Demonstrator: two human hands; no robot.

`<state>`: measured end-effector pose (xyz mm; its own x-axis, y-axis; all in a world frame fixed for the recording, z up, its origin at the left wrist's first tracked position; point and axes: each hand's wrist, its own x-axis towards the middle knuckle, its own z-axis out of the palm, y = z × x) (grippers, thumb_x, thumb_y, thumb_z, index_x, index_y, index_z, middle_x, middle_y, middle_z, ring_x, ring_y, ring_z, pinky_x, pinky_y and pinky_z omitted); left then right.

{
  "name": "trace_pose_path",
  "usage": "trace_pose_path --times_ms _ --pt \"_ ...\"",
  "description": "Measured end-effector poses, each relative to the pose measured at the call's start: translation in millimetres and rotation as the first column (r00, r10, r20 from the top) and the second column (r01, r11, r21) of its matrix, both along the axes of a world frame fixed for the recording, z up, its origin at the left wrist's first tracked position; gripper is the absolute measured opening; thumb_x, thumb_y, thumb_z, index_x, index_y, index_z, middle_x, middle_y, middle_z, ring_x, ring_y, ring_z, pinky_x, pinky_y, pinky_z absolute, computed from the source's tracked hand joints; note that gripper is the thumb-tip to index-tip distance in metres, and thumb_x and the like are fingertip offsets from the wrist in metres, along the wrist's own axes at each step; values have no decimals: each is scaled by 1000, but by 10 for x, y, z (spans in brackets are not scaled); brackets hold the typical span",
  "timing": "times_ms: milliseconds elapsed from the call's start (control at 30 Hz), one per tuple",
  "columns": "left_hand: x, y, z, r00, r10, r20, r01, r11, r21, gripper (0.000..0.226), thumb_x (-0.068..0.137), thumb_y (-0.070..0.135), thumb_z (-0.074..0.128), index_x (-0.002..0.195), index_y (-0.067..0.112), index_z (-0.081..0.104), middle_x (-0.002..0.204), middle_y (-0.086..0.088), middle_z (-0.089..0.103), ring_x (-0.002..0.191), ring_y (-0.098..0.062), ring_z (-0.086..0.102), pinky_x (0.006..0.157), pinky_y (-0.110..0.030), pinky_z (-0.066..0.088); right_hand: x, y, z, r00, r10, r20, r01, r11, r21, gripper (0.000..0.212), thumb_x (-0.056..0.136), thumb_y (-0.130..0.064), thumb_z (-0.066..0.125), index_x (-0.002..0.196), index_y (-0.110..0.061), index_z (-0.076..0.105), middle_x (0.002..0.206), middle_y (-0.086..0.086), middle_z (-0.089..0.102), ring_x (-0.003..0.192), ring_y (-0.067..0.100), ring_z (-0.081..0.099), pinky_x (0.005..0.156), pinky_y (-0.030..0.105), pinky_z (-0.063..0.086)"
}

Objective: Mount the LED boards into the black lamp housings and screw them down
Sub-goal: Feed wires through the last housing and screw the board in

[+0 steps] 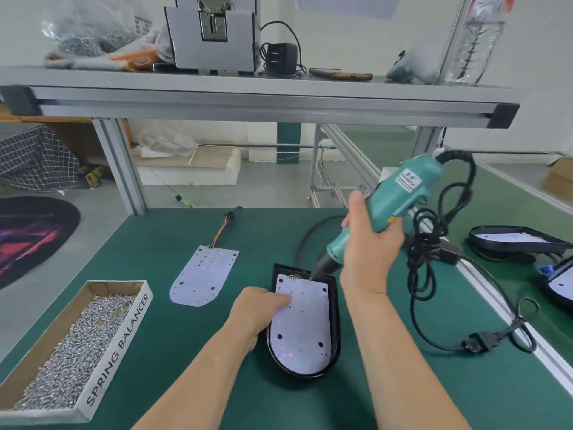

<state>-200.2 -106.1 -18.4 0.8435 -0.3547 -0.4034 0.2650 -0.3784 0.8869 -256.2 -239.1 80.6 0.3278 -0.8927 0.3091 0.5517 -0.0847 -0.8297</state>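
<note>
A white LED board [302, 330] lies inside a black lamp housing [336, 324] at the middle of the green mat. My left hand [259, 308] rests on the board's left edge, fingers pressing it down. My right hand [370, 243] grips a teal electric screwdriver [390, 206], tilted, its tip touching the board's top edge near the wires. A second loose LED board [203, 276] with coloured wires lies on the mat to the left.
A cardboard box [122, 346] labelled SPRING BALANCER holds several screws at the left. The screwdriver's black cable [431, 252] loops on the right. More housings with boards [517, 240] sit on the far right belt. A metal shelf [248, 97] spans overhead.
</note>
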Motion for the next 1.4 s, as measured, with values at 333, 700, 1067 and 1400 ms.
trace_pose_path --times_ms 333,700,1067,1400 --pt "-39 127 37 997 -69 -27 67 996 -50 54 64 62 75 88 19 53 81 -4 53 72 -18 44 70 -32 31 -780 -863 -839 776 -74 -627 138 989 54 42 83 -44 74 109 -18 51 85 3 69 80 23 67 70 38 49" --pt "13 467 70 918 219 -330 -313 912 -266 39 103 34 50 99 -1 66 54 4 30 40 -8 18 34 -17 13 -1242 -1200 -928 227 -370 -901 195 924 -330 67 75 -14 83 128 5 47 124 30 50 113 47 49 94 57 48" --pt "115 814 514 916 319 -241 -400 762 -509 47 82 -31 18 96 -10 57 98 -24 59 85 -26 64 56 -20 59 -729 -15 -1102 345 -168 -923 -445 837 -318 43 101 -49 47 133 -21 54 123 -2 64 113 20 59 90 32 44" --pt "539 1767 305 704 484 520 -620 775 118 49 79 -17 37 93 21 65 98 -1 69 91 -28 63 77 -37 48 -732 -70 -1194 368 -169 -914 -395 862 -319 31 97 -44 55 123 -28 59 99 -12 66 99 17 60 83 32 48"
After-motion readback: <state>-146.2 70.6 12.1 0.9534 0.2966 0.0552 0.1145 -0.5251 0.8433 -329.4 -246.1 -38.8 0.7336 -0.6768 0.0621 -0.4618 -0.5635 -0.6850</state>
